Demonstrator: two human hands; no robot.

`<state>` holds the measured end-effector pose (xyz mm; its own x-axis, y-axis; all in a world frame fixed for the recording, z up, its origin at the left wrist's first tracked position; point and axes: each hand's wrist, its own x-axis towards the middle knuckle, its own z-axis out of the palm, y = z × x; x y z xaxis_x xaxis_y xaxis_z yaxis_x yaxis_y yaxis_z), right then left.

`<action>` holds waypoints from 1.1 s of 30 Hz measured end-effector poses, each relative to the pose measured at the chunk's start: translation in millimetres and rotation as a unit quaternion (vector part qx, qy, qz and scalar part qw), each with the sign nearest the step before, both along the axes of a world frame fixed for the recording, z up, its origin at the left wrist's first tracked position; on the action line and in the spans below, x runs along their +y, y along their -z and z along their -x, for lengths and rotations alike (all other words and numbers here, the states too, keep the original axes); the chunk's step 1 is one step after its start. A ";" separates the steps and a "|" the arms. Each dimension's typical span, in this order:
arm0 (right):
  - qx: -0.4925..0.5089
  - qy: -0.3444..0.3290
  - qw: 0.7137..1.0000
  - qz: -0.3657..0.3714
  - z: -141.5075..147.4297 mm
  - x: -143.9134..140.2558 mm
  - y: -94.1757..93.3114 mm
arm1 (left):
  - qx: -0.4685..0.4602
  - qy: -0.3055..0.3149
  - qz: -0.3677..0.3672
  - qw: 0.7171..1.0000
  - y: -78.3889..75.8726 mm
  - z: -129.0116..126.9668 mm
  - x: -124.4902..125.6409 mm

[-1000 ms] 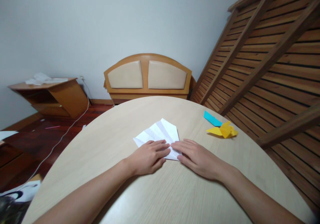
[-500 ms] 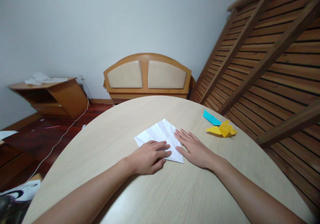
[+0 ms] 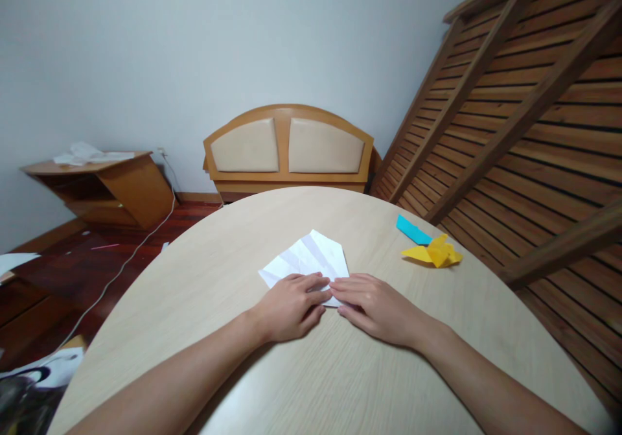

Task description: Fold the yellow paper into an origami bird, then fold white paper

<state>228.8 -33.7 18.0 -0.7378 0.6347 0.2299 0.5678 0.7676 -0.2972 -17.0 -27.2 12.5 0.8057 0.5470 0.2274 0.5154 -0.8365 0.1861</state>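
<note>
1. The right hand (image 3: pixel 376 305) has slid back from the creased white folded paper sheet's (image 3: pixel 311 260) right edge to its near corner, meeting the left hand (image 3: pixel 291 305).
2. Both hands press flat on the paper, fingers together, on the round pale wooden table (image 3: pixel 340 370).
3. No readable writing.

The right hand (image 3: pixel 376 305) has slid back along the creased white folded paper (image 3: pixel 311 260) to meet the left hand (image 3: pixel 291 305).

a round pale wood-grain table (image 3: pixel 340 383) spreads out in front of me. a creased, partly folded white paper sheet (image 3: pixel 311 260) lies flat near its middle, with my left hand (image 3: pixel 291 305) and my right hand (image 3: pixel 379 305) resting palm-down on its near edge. toward the far right rim sit a folded yellow paper figure (image 3: pixel 434 253) and, just behind it, a flat blue paper strip (image 3: pixel 412 230).
</note>
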 end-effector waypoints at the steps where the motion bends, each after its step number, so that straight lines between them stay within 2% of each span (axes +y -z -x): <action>1: 0.007 0.002 1.000 -0.007 1.3 1.1 2.4 | 0.000 -0.007 0.001 1.000 0.3 -0.7 -0.7; 7: 0.022 0.023 0.999 -0.004 -3.4 7.2 12.6 | 0.011 -0.018 0.019 1.000 -5.8 -2.6 -2.7; 14: 0.034 0.024 0.999 0.009 -1.9 4.9 8.6 | 0.045 0.022 0.039 0.998 -22.4 -0.2 -1.7; 19: 0.062 0.036 0.997 0.029 1.4 5.5 3.3 | 0.019 0.013 0.065 0.998 -22.2 5.8 8.3; 25: 0.088 0.049 0.995 0.022 4.3 8.6 7.3 | 0.002 -0.012 0.086 0.996 -18.8 11.3 20.1; 28: 0.097 0.058 0.993 0.023 3.8 9.5 10.3 | 0.013 -0.031 0.068 0.997 -16.0 10.5 21.2; 33: 0.107 0.076 0.991 0.035 2.4 10.4 14.3 | 0.040 -0.031 -0.013 0.999 -15.1 9.2 22.2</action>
<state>226.5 -23.3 3.7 -0.5717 0.7548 0.3215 0.5935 0.6510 -0.4732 -26.2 -5.0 27.6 0.7869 0.5906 0.1789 0.5781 -0.8069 0.1208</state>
